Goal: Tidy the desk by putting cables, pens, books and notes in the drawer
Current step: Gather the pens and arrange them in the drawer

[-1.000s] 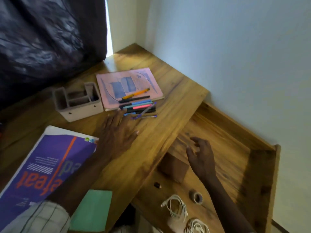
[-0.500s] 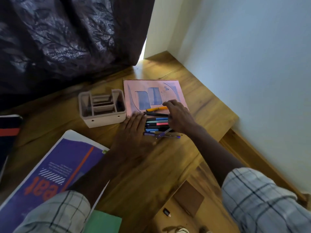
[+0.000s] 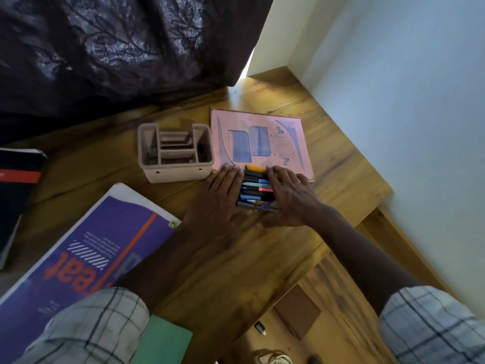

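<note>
Blue, pink, orange pens (image 3: 256,189): bunched in a row on the desk (image 3: 262,258), the far ones lying on the edge of the pink notebook (image 3: 262,137), squeezed between both hands.
Left hand (image 3: 217,198): flat, fingers straight, pushing against the pens' left ends. Not gripping anything.
Right hand (image 3: 291,198): fingers spread over the right ends, pressing in, nothing pinched yet.
Step, I'd guess: herding the pens into one bundle to carry to the drawer.
What could go wrong: round barrels in a loose stack, so lifting with only side pressure could let the middle ones drop and roll off the desk. The purple one nearest lies skewed and looks likeliest to slip. Dragging might pull the notebook along too.
Organizer (image 3: 175,174): just left of the notebook, slots mostly bare. Dark bits in the end slots, can't tell what.
Drawer (image 3: 338,298): open, lower right. It holds a brown card (image 3: 298,311), a black bit (image 3: 260,327) and a white cable (image 3: 273,359) at the frame's bottom.
Not put away yet: notebook, purple magazine (image 3: 91,245), green pad (image 3: 162,342), black book (image 3: 18,185).
</note>
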